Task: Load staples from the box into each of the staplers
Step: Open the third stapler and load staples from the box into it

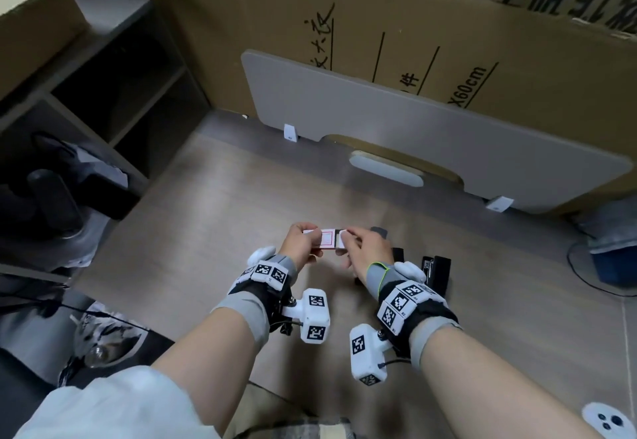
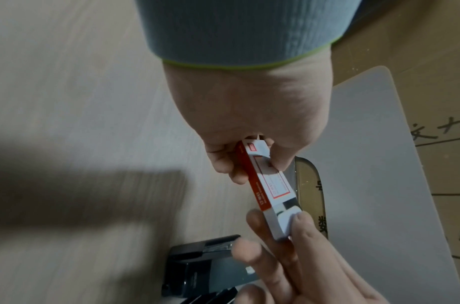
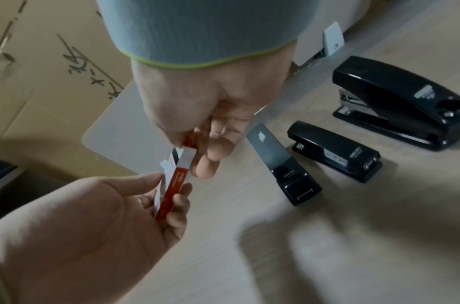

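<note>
A small red and white staple box (image 1: 325, 239) is held above the wooden desk (image 1: 206, 214) by both hands. My left hand (image 1: 303, 238) grips its left end, seen in the left wrist view as the box (image 2: 266, 185) in my left hand (image 2: 252, 162). My right hand (image 1: 349, 242) pinches the white inner tray at the right end, which is slid partly out and shows dark staples. Three black staplers lie shut on the desk to the right: a slim grey-topped stapler (image 3: 283, 164), a middle stapler (image 3: 335, 152) and a large stapler (image 3: 397, 102).
A grey divider panel (image 1: 448, 135) stands along the desk's far edge, with a big cardboard sheet (image 1: 448, 25) behind it. Open shelves (image 1: 103, 77) stand to the left. A white controller (image 1: 610, 421) lies at the near right corner.
</note>
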`<action>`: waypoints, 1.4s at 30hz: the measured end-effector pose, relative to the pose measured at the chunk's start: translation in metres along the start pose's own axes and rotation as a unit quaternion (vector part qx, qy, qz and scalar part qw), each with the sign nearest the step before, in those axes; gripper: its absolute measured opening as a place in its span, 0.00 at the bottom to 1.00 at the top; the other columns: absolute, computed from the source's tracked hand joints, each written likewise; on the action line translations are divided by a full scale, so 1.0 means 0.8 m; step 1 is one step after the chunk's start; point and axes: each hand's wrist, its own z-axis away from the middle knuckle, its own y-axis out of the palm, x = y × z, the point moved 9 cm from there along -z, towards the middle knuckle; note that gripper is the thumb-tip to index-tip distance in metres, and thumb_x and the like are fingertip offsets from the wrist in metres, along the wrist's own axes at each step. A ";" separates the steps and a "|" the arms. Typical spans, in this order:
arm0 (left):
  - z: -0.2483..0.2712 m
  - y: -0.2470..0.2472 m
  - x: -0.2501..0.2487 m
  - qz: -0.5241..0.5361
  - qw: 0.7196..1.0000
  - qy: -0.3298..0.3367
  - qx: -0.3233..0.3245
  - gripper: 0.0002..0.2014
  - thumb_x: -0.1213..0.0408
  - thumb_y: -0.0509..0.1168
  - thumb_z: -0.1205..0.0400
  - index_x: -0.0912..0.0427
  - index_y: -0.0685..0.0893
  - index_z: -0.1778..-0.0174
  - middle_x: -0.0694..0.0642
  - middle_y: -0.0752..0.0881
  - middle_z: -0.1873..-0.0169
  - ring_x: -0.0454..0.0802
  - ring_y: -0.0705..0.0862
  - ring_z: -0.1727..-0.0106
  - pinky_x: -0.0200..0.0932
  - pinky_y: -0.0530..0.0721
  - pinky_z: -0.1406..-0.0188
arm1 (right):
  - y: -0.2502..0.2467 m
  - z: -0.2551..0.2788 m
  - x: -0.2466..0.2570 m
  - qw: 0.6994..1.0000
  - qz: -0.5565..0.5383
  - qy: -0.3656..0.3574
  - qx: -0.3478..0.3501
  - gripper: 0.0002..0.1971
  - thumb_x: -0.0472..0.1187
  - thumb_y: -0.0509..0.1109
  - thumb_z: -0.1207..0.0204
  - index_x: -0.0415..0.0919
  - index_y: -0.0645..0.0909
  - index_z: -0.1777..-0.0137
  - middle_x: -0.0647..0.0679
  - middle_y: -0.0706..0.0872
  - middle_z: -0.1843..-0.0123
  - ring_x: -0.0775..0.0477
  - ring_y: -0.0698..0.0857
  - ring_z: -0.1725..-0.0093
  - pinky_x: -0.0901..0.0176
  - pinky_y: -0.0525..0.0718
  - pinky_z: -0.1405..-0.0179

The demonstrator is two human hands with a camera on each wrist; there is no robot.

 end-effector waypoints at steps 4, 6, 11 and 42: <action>0.000 0.011 -0.001 0.002 0.999 -0.018 0.026 0.04 0.66 0.61 0.18 0.59 0.72 0.50 0.58 0.83 0.66 0.50 0.78 0.77 0.37 0.73 0.74 | 0.010 -0.003 -0.006 0.999 -0.026 0.011 0.027 0.13 0.51 0.69 0.21 0.52 0.86 0.40 0.54 0.90 0.69 0.55 0.84 0.76 0.63 0.84 0.64; 0.001 0.011 -0.003 0.012 0.999 -0.033 0.028 0.04 0.63 0.61 0.17 0.59 0.74 0.51 0.58 0.82 0.66 0.53 0.77 0.76 0.38 0.73 0.73 | 0.019 -0.007 -0.012 0.996 -0.077 0.035 0.039 0.13 0.48 0.73 0.22 0.49 0.85 0.39 0.51 0.90 0.66 0.55 0.79 0.81 0.64 0.79 0.78; -0.013 0.010 -0.009 -0.077 0.996 -0.023 0.035 0.08 0.74 0.56 0.20 0.59 0.75 0.48 0.59 0.82 0.67 0.53 0.81 0.76 0.40 0.73 0.74 | 0.020 -0.006 -0.036 0.992 -0.088 0.083 -0.036 0.13 0.46 0.79 0.30 0.46 0.78 0.53 0.48 0.88 0.68 0.51 0.84 0.79 0.56 0.82 0.80; -0.056 0.142 0.042 -0.345 0.932 -0.032 0.109 0.29 0.43 0.59 0.15 0.62 0.78 0.27 0.61 0.83 0.32 0.60 0.82 0.32 0.43 0.74 0.35 | -0.123 0.039 -0.224 0.879 0.068 0.373 -0.289 0.38 0.59 0.66 0.23 0.39 0.62 0.19 0.35 0.69 0.21 0.34 0.67 0.22 0.39 0.63 0.25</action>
